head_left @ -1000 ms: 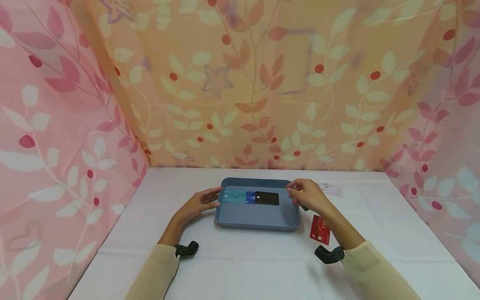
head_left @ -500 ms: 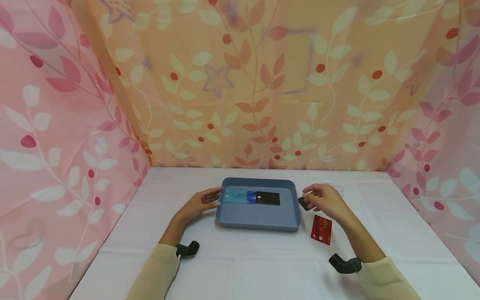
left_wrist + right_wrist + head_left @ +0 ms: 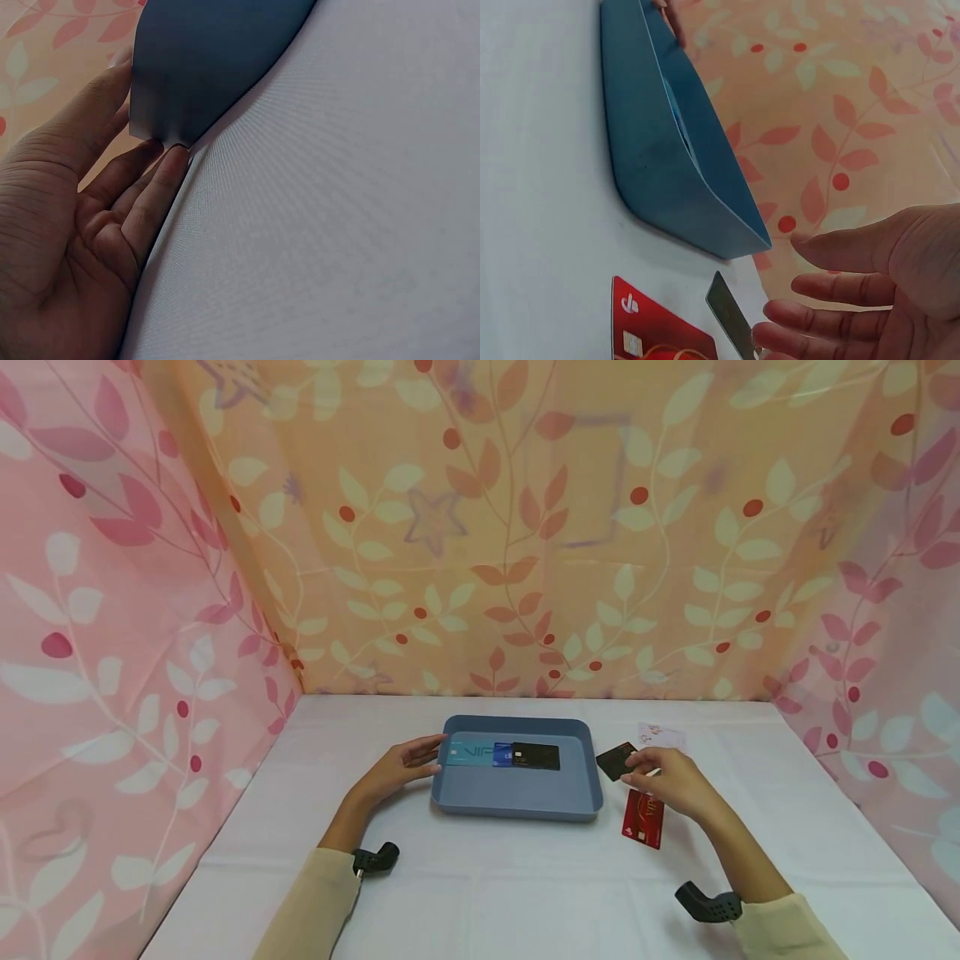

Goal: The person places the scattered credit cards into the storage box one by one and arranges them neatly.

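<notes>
My left hand (image 3: 397, 772) rests against the left end of the blue-grey tray (image 3: 517, 814), fingertips touching its wall; the left wrist view shows the hand with the tray wall (image 3: 217, 60). In the tray lie a teal VIP card (image 3: 468, 753), a blue card (image 3: 502, 755) and a black card (image 3: 537, 757), side by side and partly overlapping. Right of the tray, a dark card (image 3: 615, 760) lies on the table beside the fingertips of my right hand (image 3: 667, 777). In the right wrist view, that hand's (image 3: 870, 292) thumb stands apart from its relaxed fingers.
A red VIP card (image 3: 642, 819) lies just in front of the right hand. Behind that hand is a pale patterned card (image 3: 662, 736). White cloth covers the table (image 3: 510, 893); floral curtains (image 3: 510, 568) hang at the back and both sides.
My right hand has moved from the tray's right rim rightward and toward me, uncovering the dark card and the pale card. The left hand and tray have stayed in place.
</notes>
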`<action>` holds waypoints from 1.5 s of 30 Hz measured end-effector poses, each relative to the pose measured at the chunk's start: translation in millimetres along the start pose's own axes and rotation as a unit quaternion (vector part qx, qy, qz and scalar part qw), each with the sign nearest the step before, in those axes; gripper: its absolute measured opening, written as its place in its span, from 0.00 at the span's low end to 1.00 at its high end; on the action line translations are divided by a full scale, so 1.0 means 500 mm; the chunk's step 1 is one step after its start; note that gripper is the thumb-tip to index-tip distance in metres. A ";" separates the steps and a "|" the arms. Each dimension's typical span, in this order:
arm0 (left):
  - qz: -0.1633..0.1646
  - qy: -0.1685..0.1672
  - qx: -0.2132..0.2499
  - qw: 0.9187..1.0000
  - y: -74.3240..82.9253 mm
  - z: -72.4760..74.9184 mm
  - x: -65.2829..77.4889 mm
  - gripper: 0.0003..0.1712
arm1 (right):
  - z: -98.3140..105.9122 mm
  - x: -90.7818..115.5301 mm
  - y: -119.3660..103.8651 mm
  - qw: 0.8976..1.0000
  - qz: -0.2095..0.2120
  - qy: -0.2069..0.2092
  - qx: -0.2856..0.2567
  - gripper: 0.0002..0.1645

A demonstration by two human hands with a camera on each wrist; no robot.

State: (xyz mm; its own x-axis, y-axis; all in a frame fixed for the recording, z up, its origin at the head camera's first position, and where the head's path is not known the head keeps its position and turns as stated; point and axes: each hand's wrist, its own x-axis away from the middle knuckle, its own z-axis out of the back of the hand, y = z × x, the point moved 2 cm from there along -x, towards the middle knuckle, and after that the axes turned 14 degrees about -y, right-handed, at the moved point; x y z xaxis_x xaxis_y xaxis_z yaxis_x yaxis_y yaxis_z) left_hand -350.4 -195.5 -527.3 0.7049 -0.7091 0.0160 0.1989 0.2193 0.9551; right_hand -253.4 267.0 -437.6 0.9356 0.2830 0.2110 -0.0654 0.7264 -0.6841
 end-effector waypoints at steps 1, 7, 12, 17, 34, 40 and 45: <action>0.000 0.000 -0.001 1.000 -0.001 0.000 0.000 0.37 | 0.000 0.001 0.004 1.000 -0.002 -0.001 0.003 0.24; 0.002 0.001 -0.004 1.000 -0.001 -0.002 0.001 0.37 | 0.003 0.007 0.029 1.000 -0.022 -0.009 0.011 0.25; 0.003 0.001 -0.006 1.000 0.001 -0.002 0.001 0.37 | 0.004 0.013 0.044 0.999 -0.033 -0.015 0.022 0.27; 0.008 0.002 -0.004 1.000 0.001 -0.003 0.002 0.38 | 0.002 0.011 0.056 0.997 -0.062 -0.031 0.033 0.31; 0.009 0.002 -0.008 1.000 0.003 -0.005 0.002 0.39 | -0.020 0.005 0.082 0.987 -0.100 -0.067 0.108 0.45; 0.007 0.007 -0.010 1.000 0.001 -0.001 0.002 0.37 | -0.028 0.001 0.082 0.985 -0.095 -0.060 0.127 0.49; 0.012 0.004 -0.010 1.000 0.003 0.000 0.001 0.37 | -0.032 0.001 0.085 0.986 -0.097 -0.053 0.128 0.46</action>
State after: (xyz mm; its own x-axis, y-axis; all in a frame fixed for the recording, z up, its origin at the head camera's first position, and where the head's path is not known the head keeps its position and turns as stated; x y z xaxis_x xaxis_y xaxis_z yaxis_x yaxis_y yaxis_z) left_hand -349.6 -195.5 -525.7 0.7156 -0.6976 0.0359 0.1952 0.2490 0.9486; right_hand -250.3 287.9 -477.8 0.8989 0.1773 0.4006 0.0129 0.9034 -0.4287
